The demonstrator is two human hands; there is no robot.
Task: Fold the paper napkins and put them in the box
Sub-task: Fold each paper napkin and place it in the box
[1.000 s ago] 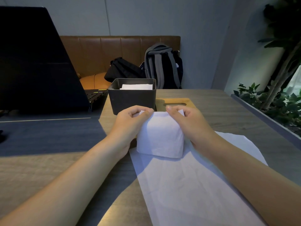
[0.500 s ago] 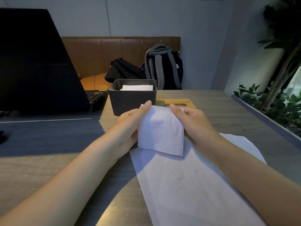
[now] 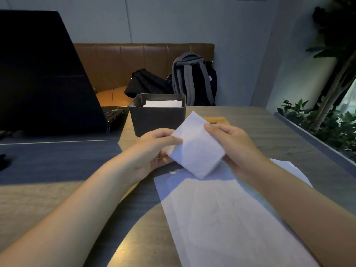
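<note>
A folded white napkin (image 3: 195,145) hangs in the air, turned like a diamond, just in front of the dark grey box (image 3: 157,120). My left hand (image 3: 156,145) pinches its left edge and my right hand (image 3: 229,143) grips its right edge. The box stands open on the table with a folded white napkin (image 3: 163,103) inside. Unfolded napkins (image 3: 227,218) lie flat on the table beneath my right forearm.
An open laptop (image 3: 44,74) stands at the left on a dark mat (image 3: 57,157). A small wooden board (image 3: 216,119) lies behind the held napkin. Bags (image 3: 192,79) rest on a brown bench beyond the table. A planter with plants (image 3: 327,122) lines the right edge.
The folded napkin has been lifted off the flat napkins and rotated so one corner points up toward the box; both hands shifted from its top corners to its side edges.
</note>
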